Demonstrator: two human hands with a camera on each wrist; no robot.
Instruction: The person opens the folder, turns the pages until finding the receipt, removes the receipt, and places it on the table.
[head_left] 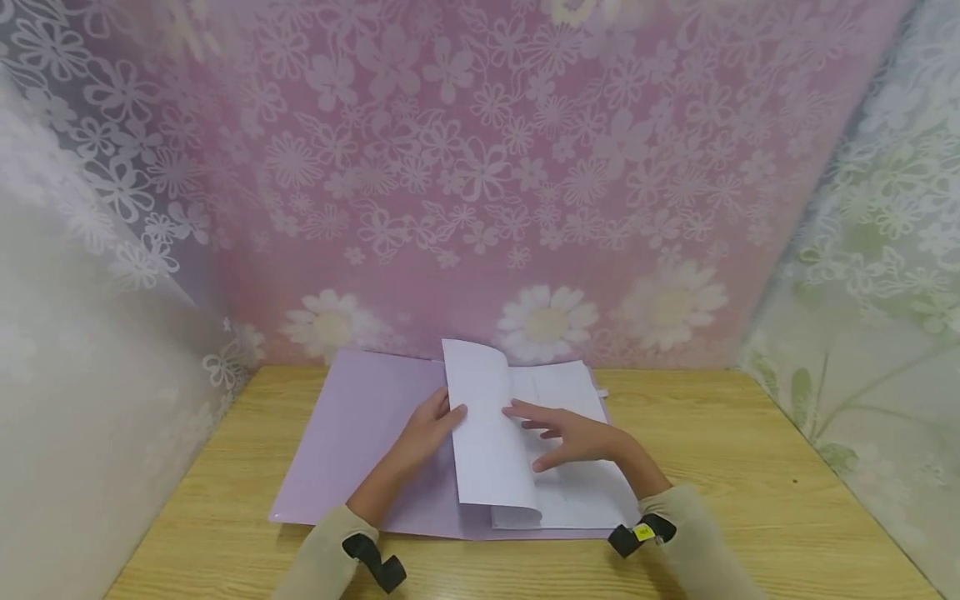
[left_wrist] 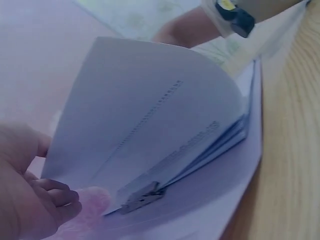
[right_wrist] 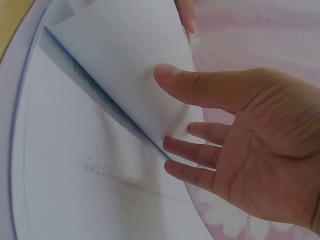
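A lavender clip folder (head_left: 352, 433) lies spread out on the table, with a stack of white papers (head_left: 577, 492) on its right half. One sheet of paper (head_left: 483, 433) stands curled up from the stack, bending leftward. My left hand (head_left: 431, 425) pinches this sheet by its left edge, thumb on the near face and fingers behind. Fingers spread, my right hand (head_left: 573, 435) is at the sheet's curved fold, over the stack; its palm and straight fingers show in the right wrist view. At the folder's spine, the left wrist view shows a metal clip (left_wrist: 144, 198).
The folder rests on a light wooden table (head_left: 697, 433). Behind it stands a pink flowered backdrop (head_left: 480, 183), with pale patterned sheets at both sides. A small white tab (head_left: 602, 392) sticks out from the folder's right edge.
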